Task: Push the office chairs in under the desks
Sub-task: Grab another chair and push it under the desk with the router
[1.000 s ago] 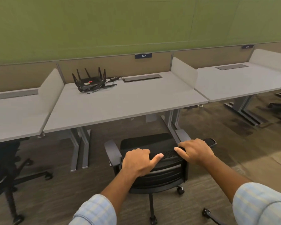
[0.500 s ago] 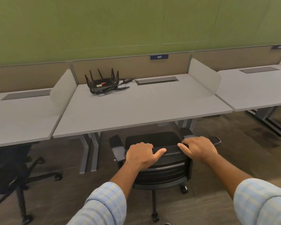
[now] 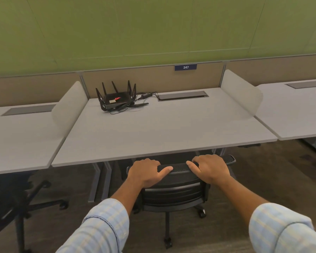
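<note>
Head view, nearest first: two pale blue checked shirt sleeves [image 3: 102, 225] are seen at the bottom edge, with bare forearms reaching forward. The left hand [image 3: 146, 172] and the right hand [image 3: 211, 169] are both closed over the top edge of the black mesh-backed office chair [image 3: 173, 190], fingers curled over its far side and thumbs laid along the near side, so the backrest is gripped at two points set apart. The chair's seat is already hidden beneath the near edge of the light grey rectangular desk [image 3: 162, 128]; only the backrest, one armrest at the right and the castors below are shown. The task for this chair is judged nearly complete.

From here, the knuckles could be pinched between backrest and desk edge if the push is carried on with the fingers wrapped over the top. The right armrest might catch the desk's underside or leg, though its clearance cannot be told. A castor could snag and the chair could be swung askew.

At near left, a second black office chair [image 3: 9, 201] stands only partly under the neighbouring desk and may need attention next. Farther off, a black router with upright antennas [image 3: 116, 98] rests near the desk's far left corner, below a small blue sign marked 247 [image 3: 185, 67] on the tan partition
</note>
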Demonstrator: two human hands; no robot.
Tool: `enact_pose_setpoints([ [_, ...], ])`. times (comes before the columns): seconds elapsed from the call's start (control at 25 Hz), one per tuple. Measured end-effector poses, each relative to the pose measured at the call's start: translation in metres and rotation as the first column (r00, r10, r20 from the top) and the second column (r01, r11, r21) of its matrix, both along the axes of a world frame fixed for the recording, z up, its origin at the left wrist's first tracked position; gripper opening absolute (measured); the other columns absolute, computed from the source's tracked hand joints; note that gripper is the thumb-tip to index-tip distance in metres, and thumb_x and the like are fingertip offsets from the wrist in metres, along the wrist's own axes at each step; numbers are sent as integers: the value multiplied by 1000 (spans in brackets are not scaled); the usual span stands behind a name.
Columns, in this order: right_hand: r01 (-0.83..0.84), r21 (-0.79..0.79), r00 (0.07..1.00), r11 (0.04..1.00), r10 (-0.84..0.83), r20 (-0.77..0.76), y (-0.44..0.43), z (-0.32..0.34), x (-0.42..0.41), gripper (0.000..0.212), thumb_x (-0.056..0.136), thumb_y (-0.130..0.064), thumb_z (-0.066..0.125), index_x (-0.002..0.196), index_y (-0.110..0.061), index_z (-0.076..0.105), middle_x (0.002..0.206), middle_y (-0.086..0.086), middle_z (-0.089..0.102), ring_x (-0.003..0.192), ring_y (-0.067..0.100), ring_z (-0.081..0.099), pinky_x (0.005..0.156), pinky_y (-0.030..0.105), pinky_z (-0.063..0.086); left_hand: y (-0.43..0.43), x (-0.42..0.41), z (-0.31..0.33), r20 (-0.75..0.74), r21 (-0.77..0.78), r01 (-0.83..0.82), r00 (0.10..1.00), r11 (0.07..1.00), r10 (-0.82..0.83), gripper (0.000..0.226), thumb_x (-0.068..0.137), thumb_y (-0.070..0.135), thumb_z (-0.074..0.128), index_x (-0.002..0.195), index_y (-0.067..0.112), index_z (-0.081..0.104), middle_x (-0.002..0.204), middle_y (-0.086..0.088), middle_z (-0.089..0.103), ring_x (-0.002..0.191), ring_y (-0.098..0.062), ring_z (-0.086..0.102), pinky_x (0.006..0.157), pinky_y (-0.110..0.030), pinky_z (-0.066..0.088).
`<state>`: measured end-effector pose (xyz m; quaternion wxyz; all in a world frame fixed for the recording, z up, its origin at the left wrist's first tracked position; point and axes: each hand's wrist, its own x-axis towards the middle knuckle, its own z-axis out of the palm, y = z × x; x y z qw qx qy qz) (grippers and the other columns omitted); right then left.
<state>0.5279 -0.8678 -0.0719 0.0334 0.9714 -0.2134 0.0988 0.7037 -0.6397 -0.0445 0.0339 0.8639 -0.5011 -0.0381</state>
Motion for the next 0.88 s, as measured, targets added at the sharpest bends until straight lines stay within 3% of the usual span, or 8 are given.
enact_pose_setpoints([
  [0.16, -10, -2, 1000, 1000, 10, -12, -14, 4, 25, 83, 101, -81, 9, 74, -27, 66, 63, -10, 61, 59, 13, 59, 66, 39, 59, -14, 26, -4, -14, -29, -14, 1000, 999, 14, 85, 93, 93, 17, 92, 26, 71, 80, 9, 68, 76, -13, 64, 68, -35, 48],
  [0.32, -23, -1, 1000, 1000, 23, -11, -25, 8, 43, 75, 102, -78, 16, 66, -26, 58, 59, -10, 56, 56, 12, 56, 62, 36, 56, -26, 42, -6, -10, -58, -36, 999, 998, 35, 95, 87, 99, 9, 92, 28, 73, 74, 12, 64, 70, -8, 61, 59, -29, 37],
  [0.48, -47, -7, 998, 999, 47, -37, -33, 11, 54, 67, 103, -76, 15, 71, -30, 51, 61, -11, 51, 59, 15, 56, 66, 37, 51, -34, 51, -9, 8, -41, -43, 999, 998, 44, 97, 86, 99, 6, 94, 29, 73, 72, 16, 56, 70, -9, 57, 64, -32, 39],
  [0.64, -50, -6, 998, 999, 49, -38, -37, 9, 61, 71, 102, -76, 11, 73, -29, 55, 63, -9, 56, 59, 15, 56, 64, 37, 48, -37, 58, -12, 13, -54, -47, 999, 997, 48, 98, 86, 98, 5, 96, 29, 73, 78, 14, 62, 73, -10, 60, 63, -29, 38],
  [0.88, -40, 3, 998, 999, 40, -58, -36, 4, 56, 78, 103, -76, 10, 84, -26, 66, 76, -5, 68, 67, 17, 63, 76, 40, 56, -32, 52, -13, 25, -58, -59, 998, 997, 60, 84, 96, 91, 17, 97, 28, 74, 83, 12, 67, 74, -10, 61, 61, -28, 35],
])
